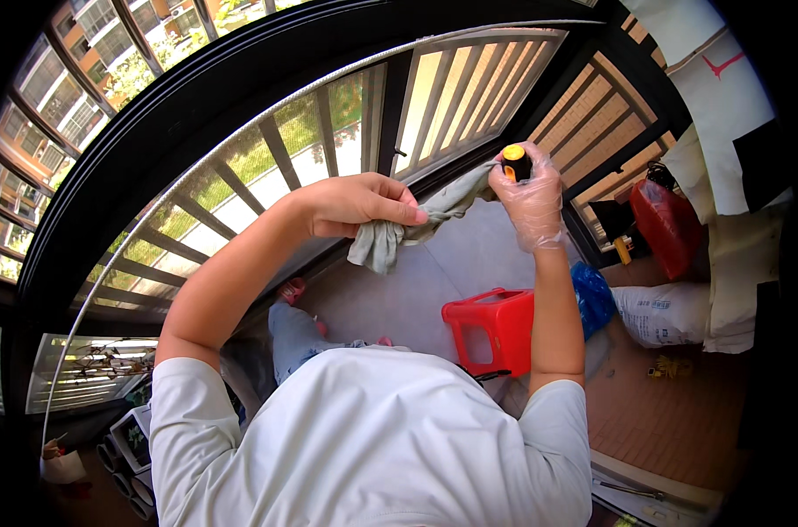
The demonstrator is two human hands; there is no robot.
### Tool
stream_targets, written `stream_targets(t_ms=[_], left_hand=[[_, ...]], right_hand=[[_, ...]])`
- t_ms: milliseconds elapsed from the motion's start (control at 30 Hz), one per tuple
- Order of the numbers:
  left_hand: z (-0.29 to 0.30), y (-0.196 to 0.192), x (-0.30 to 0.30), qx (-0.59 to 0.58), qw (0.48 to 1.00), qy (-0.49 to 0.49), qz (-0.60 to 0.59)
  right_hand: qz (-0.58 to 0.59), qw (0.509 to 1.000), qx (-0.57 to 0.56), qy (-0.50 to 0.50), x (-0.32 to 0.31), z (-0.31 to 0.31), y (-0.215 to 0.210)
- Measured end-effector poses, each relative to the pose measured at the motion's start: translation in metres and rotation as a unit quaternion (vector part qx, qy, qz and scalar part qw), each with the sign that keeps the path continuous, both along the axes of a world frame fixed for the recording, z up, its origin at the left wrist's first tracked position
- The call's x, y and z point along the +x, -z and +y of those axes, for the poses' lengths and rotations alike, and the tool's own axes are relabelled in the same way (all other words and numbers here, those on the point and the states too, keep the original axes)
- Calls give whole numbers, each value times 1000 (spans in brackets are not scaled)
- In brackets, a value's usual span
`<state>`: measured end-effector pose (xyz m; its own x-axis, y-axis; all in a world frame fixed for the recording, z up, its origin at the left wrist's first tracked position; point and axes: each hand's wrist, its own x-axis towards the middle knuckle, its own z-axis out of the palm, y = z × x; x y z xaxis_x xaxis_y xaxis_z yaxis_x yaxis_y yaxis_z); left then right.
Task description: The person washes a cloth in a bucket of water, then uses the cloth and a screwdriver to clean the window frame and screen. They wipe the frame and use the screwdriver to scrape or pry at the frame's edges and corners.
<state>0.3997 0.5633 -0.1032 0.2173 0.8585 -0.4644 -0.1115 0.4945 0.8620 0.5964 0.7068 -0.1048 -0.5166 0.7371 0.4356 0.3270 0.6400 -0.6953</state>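
Observation:
A pale grey-green cloth hangs stretched, somewhat twisted, between my two hands in front of the window. My bare left hand pinches it between thumb and fingers, and a bunched end droops below. My right hand, in a clear plastic glove, is closed round a tool with a yellow-and-black handle. The handle's round yellow end faces up; its other end is hidden, so its kind does not show. The cloth's far end reaches my right hand beside the handle.
Barred windows with black frames curve along the left and front. Below my right forearm stands a red plastic stool. To its right lie a blue plastic bag, a white sack and a red bag.

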Motion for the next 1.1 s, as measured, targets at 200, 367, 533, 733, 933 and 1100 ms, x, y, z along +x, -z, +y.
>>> stream_targets(t_ms=[200,367,533,733,933,1100], left_hand=[[9,31,19,-71,927,-207,-303],[23,69,20,-98,851,-283,-431],[15,83,24,-102,870,-290,-387],[0,80,12,94,950,-201,220],[12,90,6,265,954,-128,53],[7,87,5,255,953,-160,-9]], right_hand=[[4,991,-39,-126,15,-10,12],[-50,973,64,-218,14,-54,6],[-27,987,19,-155,-10,-57,43],[-159,917,-281,-234,-33,-15,6],[-223,861,-371,-267,-51,1,-9],[-215,840,-405,-290,-46,-3,-8]])
